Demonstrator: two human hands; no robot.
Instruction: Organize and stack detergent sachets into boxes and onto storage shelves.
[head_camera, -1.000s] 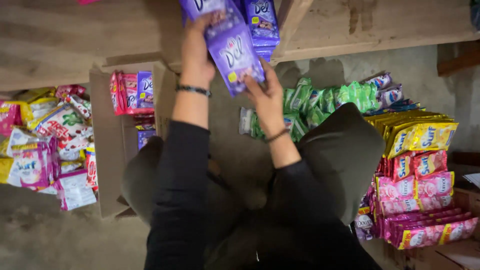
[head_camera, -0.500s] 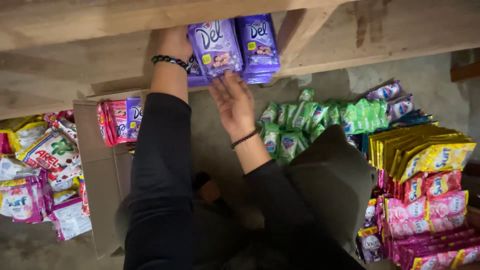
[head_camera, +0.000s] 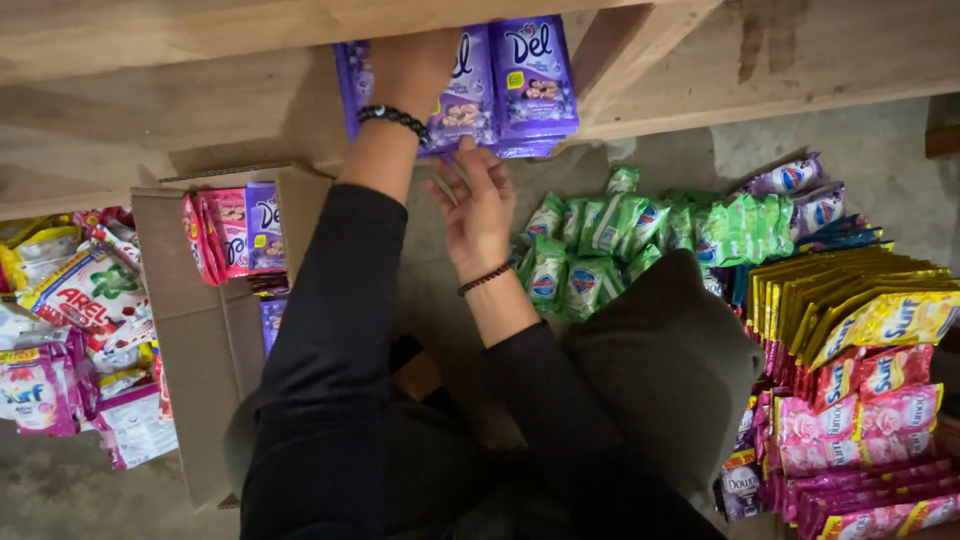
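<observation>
Several purple sachets (head_camera: 520, 85) stand packed together on a wooden shelf (head_camera: 800, 70) in front of me. My left hand (head_camera: 410, 70), with a black bead bracelet on the wrist, presses flat against the left part of this purple stack. Just below the stack hovers my right hand (head_camera: 478, 205), fingers spread and empty, its fingertips touching the bottom edge of the sachets. Both arms are in black sleeves.
An open cardboard box (head_camera: 200, 330) at my left holds pink and purple sachets (head_camera: 240, 235). Green sachets (head_camera: 640, 240) lie on the floor ahead, yellow and pink sachet rows (head_camera: 860, 370) at right, and mixed white and pink packets (head_camera: 70, 330) at far left.
The purple sachets, earlier carried in both hands, now sit on the shelf. My right hand has let go and dropped below them; my left hand stays against the stack.
</observation>
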